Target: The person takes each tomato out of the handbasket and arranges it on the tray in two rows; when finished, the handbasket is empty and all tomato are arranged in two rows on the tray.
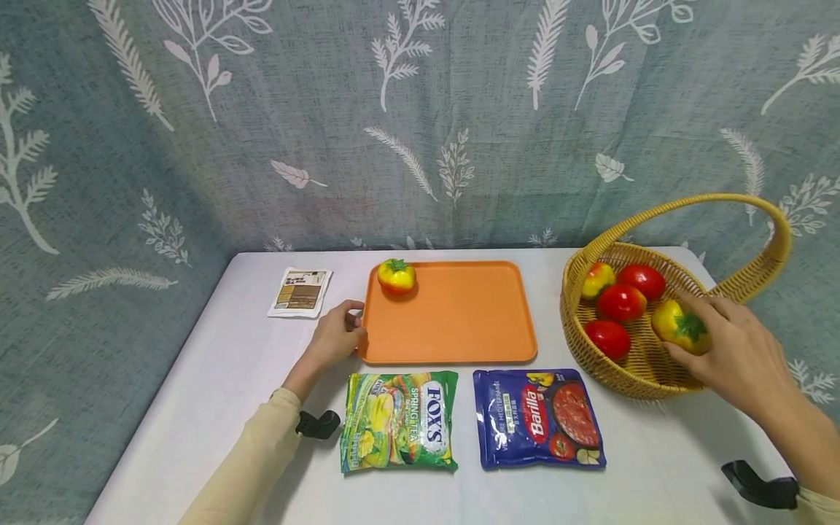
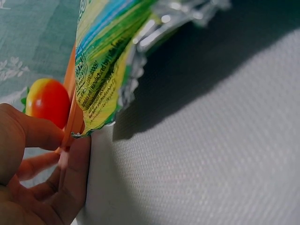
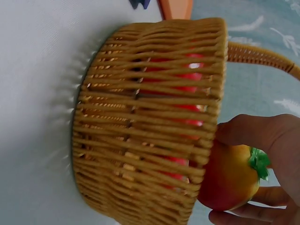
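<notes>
My right hand [image 1: 744, 354] grips a yellow-red persimmon-like fruit [image 1: 672, 324] with a green leafy cap, at the right side of a wicker basket [image 1: 577, 339]. In the right wrist view, the fruit [image 3: 227, 176] shows between thumb and fingers at the basket's rim. Several red fruits [image 1: 621, 302] and another yellow-red one [image 1: 597, 281] lie in the basket. My left hand [image 1: 337, 335] holds the left edge of an orange tray [image 1: 459, 313], thumb and fingers at its rim in the left wrist view. A similar yellow-red fruit [image 1: 397, 277] sits in the tray's far left corner.
A green Fox's candy bag [image 1: 400, 421] lies in front of the tray, close to my left wrist. Right of it is a blue Barilla pouch [image 1: 538, 418]. A small white packet [image 1: 300, 293] lies left of the tray. The basket's tall handle [image 1: 695, 200] arches over it; a patterned curtain [image 1: 420, 146] hangs behind.
</notes>
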`<state>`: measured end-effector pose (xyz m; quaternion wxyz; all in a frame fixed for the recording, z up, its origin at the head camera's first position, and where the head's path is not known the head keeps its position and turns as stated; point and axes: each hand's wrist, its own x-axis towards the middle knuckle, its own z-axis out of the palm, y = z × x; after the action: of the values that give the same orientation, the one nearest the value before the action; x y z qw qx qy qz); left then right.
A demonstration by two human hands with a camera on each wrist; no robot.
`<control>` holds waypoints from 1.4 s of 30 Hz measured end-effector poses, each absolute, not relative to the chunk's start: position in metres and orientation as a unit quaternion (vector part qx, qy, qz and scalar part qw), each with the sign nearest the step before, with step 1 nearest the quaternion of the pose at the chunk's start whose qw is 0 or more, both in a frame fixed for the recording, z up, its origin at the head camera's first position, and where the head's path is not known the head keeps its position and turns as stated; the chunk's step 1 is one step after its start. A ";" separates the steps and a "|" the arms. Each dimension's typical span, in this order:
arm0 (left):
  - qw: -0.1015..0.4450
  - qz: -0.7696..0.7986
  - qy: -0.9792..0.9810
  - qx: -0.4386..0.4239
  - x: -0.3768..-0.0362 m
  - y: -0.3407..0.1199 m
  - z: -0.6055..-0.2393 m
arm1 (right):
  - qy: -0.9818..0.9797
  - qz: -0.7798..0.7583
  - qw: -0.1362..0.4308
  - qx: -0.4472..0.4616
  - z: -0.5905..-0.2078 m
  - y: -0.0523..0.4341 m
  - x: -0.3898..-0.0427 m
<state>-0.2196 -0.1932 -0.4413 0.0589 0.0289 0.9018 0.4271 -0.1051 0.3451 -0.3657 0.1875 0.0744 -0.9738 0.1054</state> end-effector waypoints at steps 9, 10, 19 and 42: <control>0.059 0.429 0.901 0.031 -0.220 -0.194 -0.442 | -0.967 0.144 0.190 0.086 -0.351 0.326 -0.102; 0.059 0.428 0.901 0.030 -0.221 -0.194 -0.442 | -0.966 0.144 0.192 0.093 -0.350 0.324 -0.102; 0.058 0.427 0.902 0.032 -0.221 -0.194 -0.442 | -0.959 0.151 0.210 0.118 -0.340 0.310 -0.099; 0.065 0.429 0.901 0.026 -0.220 -0.193 -0.443 | -0.929 0.160 0.270 0.197 -0.337 0.287 -0.098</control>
<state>-0.2199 -0.1929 -0.4435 0.0655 0.0256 0.9007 0.4288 -0.0976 0.2868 -0.3368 0.2703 0.1968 -0.9287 0.1601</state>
